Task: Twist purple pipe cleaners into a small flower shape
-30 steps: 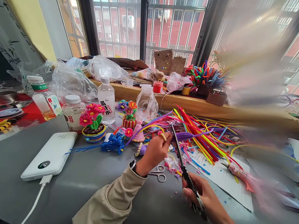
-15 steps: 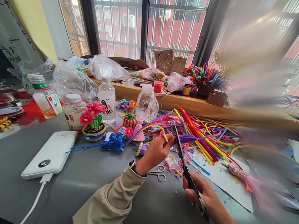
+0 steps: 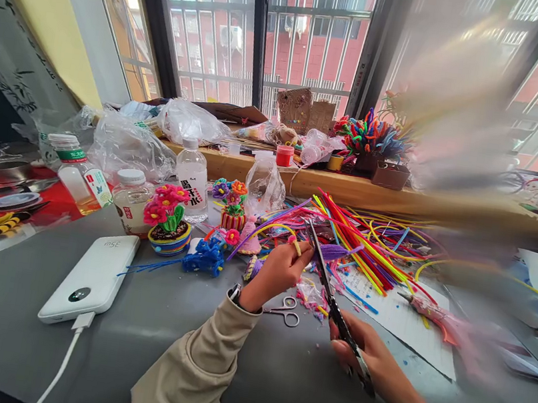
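Note:
My left hand [image 3: 278, 274] is closed, its fingertips pinching the end of a purple fuzzy pipe-cleaner piece [image 3: 335, 251] that sticks out to the right. A yellow loop with a pink tip [image 3: 295, 244] sits at one of its fingers. My right hand [image 3: 358, 349] grips a pair of long dark scissors [image 3: 327, 284] by the handles. The blades point up and to the left and cross in front of the purple piece beside my left fingertips. Whether the blades touch it I cannot tell.
Small scissors [image 3: 288, 316] lie just beneath my left wrist. Loose coloured pipe cleaners [image 3: 368, 243] spread over the paper behind my hands. To the left are a blue pipe-cleaner shape [image 3: 205, 256], a flower pot [image 3: 169, 240], bottles [image 3: 192, 173] and a cabled white power bank [image 3: 93, 276]. A glue gun [image 3: 431, 313] lies right.
The purple piece has shifted slightly, and the long thin tail on its right end now looks much shorter. My left hand has moved a little left; the right hand is nearly still.

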Tool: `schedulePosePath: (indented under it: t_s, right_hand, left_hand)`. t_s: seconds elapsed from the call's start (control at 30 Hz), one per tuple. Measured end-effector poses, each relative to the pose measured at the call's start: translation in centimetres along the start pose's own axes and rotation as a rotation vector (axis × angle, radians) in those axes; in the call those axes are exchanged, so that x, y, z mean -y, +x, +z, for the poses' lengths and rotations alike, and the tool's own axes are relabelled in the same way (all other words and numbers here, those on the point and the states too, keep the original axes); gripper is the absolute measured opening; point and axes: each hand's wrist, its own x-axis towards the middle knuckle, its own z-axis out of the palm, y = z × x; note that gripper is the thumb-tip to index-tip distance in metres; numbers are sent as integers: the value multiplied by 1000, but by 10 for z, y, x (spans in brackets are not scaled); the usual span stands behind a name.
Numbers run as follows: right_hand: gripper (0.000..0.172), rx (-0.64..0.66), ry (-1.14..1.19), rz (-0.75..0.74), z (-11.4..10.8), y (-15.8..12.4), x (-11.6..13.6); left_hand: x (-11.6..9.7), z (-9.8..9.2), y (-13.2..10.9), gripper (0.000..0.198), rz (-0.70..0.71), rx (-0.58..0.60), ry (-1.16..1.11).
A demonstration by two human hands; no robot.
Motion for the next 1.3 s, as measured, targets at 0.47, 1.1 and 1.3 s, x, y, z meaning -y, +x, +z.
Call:
schedulePosePath:
  t_s: [0.47, 1.1, 1.3]
  right_hand:
    - [44, -22, -70, -14, -2, 1, 3]
    - [46, 21, -41, -58, -7, -2, 3]
    - [41, -6, -72, -33, -6, -1, 0]
  left_hand:
    - [0, 1, 0, 25, -12, 57, -38]
    - [3, -4, 0, 27, -10, 160, -136]
    - [4, -4, 1, 26, -2, 169, -73]
